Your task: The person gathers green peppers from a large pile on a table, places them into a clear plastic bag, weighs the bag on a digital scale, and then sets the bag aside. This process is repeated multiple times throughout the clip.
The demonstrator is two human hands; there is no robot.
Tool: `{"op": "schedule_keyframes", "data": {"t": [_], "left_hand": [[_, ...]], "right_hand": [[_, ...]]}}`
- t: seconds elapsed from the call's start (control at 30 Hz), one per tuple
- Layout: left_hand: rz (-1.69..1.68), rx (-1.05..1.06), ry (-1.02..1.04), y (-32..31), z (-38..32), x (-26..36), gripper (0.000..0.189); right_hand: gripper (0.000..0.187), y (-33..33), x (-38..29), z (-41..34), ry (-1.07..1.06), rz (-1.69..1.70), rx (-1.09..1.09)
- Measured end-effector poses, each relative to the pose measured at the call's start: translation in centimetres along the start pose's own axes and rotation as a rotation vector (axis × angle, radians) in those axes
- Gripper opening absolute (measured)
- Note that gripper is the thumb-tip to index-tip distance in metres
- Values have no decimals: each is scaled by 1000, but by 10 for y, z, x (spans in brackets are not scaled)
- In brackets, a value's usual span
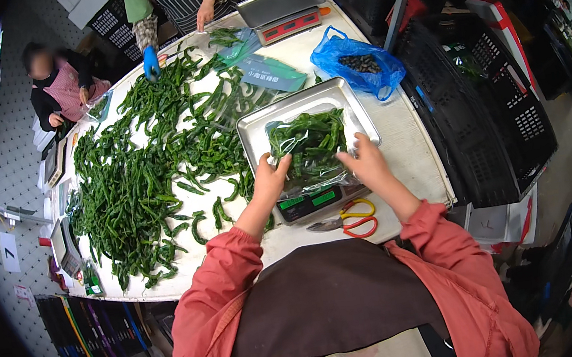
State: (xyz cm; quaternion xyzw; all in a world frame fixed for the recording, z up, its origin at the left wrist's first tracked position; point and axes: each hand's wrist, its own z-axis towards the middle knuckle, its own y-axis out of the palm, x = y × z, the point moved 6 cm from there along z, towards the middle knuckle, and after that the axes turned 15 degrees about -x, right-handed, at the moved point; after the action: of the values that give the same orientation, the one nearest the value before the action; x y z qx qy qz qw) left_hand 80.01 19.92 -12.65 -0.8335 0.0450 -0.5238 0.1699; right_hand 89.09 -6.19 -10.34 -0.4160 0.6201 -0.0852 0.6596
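Note:
A clear plastic bag of long green peppers lies in a metal tray on a digital scale with a lit green display. At the bag's left edge is my left hand, thumb and fingers apart, the thumb against the film. My right hand is spread at the right side of the bag, over the tray; whether it touches the film is unclear. Scissors with one yellow and one red handle rest in front of the scale. Loose green peppers cover the table to the left.
A blue plastic bag with small dark items stands behind the tray. Flat printed bags and a red-fronted scale are farther back. Black crates line the right edge. Two co-workers, one wearing a blue glove, are across the table.

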Motion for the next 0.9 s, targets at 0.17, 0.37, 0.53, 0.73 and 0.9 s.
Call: {"op": "schedule_keyframes", "data": {"t": [0.17,0.37,0.53,0.73,0.9], "left_hand": [[-632,-201,-220,26,11,9,52],[-685,-279,111,29,-44,8,50],[-561,-512,202,59,-78,26,75],[-287,-175,247,24,-60,57,28],[331,-47,478,60,-47,68,18]], "right_hand": [[40,34,-9,34,340,1045,-404],[57,8,-28,-32,-73,1347,-454],[47,13,-8,-91,211,1767,-637],[41,-151,53,-136,-201,1621,-33],[42,-267,87,-181,-269,1511,351]]}}
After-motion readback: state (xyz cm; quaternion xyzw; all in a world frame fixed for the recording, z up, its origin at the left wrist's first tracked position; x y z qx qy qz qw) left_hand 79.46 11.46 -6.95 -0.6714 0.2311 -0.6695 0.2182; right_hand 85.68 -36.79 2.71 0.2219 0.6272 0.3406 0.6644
